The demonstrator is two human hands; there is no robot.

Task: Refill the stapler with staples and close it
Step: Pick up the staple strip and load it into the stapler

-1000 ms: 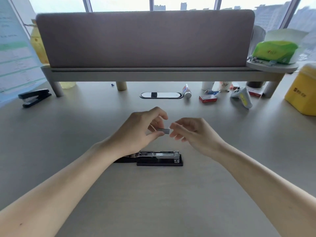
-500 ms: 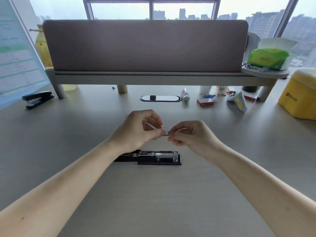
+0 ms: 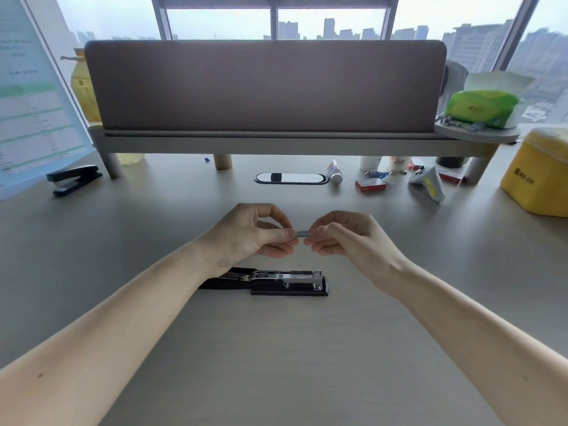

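Note:
A black stapler (image 3: 289,282) lies opened flat on the desk, its metal staple channel facing up and its lid folded out to the left under my left wrist. Above it, a short grey strip of staples (image 3: 302,233) is pinched at both ends. My left hand (image 3: 249,235) grips the left end between thumb and forefinger. My right hand (image 3: 347,238) grips the right end the same way. The strip hangs level, well above the stapler's channel.
A second black stapler (image 3: 73,179) sits closed at far left. A red staple box (image 3: 370,184), a small tube (image 3: 335,173) and a white controller (image 3: 428,182) lie under the desk shelf (image 3: 276,146). A yellow container (image 3: 539,176) stands at right.
The staple strip, first held mostly by my left hand, is now pinched by both hands. Both hands stayed above the stapler. The camera tilted up a little.

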